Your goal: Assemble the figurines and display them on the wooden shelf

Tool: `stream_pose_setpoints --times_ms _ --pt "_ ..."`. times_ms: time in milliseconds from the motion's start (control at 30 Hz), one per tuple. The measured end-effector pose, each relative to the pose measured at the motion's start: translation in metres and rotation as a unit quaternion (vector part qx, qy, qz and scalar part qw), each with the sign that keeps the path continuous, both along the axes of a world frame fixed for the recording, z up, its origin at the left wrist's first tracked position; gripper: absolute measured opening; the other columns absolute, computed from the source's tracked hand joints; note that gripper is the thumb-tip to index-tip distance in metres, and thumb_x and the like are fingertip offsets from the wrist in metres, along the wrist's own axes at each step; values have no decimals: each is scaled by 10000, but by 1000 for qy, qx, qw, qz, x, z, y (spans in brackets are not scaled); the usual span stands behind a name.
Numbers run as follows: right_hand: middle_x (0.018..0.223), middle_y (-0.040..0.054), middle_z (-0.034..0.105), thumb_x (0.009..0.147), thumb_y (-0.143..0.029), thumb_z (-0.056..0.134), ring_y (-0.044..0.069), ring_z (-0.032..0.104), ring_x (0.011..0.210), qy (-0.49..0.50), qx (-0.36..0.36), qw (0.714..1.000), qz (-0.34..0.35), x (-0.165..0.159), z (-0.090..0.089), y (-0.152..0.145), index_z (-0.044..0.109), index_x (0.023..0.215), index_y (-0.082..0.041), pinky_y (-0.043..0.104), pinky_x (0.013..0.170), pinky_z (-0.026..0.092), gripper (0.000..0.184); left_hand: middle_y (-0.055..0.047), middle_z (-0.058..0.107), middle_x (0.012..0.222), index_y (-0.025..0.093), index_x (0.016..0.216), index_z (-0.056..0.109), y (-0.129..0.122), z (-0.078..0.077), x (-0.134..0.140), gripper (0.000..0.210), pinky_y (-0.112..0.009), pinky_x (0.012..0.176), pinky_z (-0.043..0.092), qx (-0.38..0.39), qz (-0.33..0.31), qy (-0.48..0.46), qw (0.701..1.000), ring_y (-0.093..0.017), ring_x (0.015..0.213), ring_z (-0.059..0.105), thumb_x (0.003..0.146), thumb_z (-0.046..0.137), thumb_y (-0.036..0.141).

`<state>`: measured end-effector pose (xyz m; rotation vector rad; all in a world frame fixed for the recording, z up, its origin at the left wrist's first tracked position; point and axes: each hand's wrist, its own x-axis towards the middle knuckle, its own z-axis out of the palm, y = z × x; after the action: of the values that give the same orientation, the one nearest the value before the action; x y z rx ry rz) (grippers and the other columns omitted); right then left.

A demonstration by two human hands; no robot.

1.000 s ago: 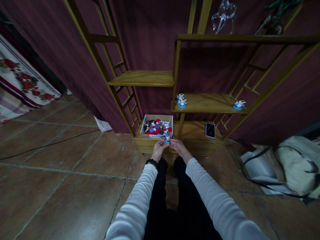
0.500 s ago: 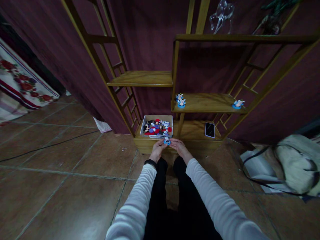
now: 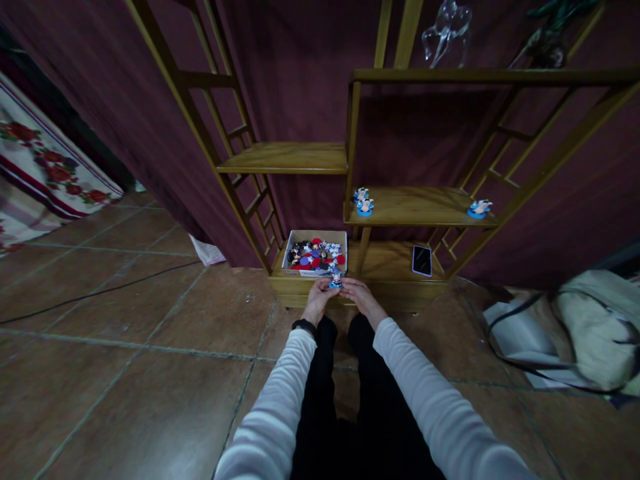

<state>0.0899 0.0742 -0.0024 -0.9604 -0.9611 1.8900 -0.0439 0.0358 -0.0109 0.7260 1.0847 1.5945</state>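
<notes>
Between my two hands is a small figurine (image 3: 335,280) on a round blue base, held upright just in front of the cardboard box. My left hand (image 3: 319,298) grips the base from the left with its fingers closed on it. From the right, my right hand (image 3: 363,295) holds the base's other edge with its fingertips. Right behind lies the open cardboard box (image 3: 285,261), filled with several small figurines (image 3: 313,257) with red, blue and purple bases.
On the middle shelf (image 3: 415,200) stand two blue-based figurines (image 3: 363,202) at the left and one figurine (image 3: 479,208) at the right. A phone (image 3: 422,261) lies on the lower board. Up top is a clear horse ornament (image 3: 447,33). A bag (image 3: 595,327) rests on the floor at right.
The figurine has turned slightly between my fingers. Both hands stay at nearly the same place, and the whole view has shifted a little.
</notes>
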Motion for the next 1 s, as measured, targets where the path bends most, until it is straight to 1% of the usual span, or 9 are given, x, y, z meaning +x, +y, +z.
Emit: stream_pose_setpoints --times_ms 300,467,600,700,800,900,1000 --pt "883 49 707 583 -249 731 187 651 856 20 8 1000 -7 -2 1 -1 659 837 -173 356 859 472 274 -23 652 801 152 855 557 0 -2 -1 480 -333 804 425 -1 2 -11 1000 -143 748 599 444 804 168" --pt "867 42 706 607 -262 722 168 657 808 16 5 1000 0 -3 -2 1 652 890 -181 351 855 474 303 -35 658 849 152 910 576 0 -2 -1 507 -307 788 431 8 -6 -17 1000 -138 766 598 454 797 148" --pt "885 39 704 595 -255 732 166 655 809 23 5 1000 -1 -3 -2 0 645 925 -187 351 847 479 348 -47 664 879 153 925 594 0 0 -1 517 -307 782 440 5 -18 -24 1000 -147 781 601 450 799 143" --pt "886 47 703 590 -247 733 174 654 827 37 8 999 -4 -2 -2 0 657 885 -174 350 852 477 313 -62 672 898 142 932 612 0 0 -1 516 -323 814 437 -2 -21 -30 999 -161 815 608 453 804 147" --pt "859 46 705 594 -230 727 170 658 809 39 1 999 -21 -2 -5 2 663 847 -171 348 853 480 267 -83 676 928 129 963 627 -1 1 -2 515 -338 861 426 -20 -40 -43 998 -173 858 612 480 803 166" --pt "826 42 707 600 -213 724 162 661 772 41 -8 999 -31 -2 -8 3 662 832 -169 347 844 490 244 -86 675 925 121 967 636 -2 2 -1 472 -342 884 427 -36 -49 -73 995 -164 839 623 526 793 179" --pt "800 38 706 614 -203 717 155 659 756 51 -14 998 -34 -2 -9 4 661 816 -169 348 843 498 212 -82 675 885 110 924 644 -3 3 -1 386 -342 905 430 -47 -32 -92 994 -149 810 632 567 779 167"
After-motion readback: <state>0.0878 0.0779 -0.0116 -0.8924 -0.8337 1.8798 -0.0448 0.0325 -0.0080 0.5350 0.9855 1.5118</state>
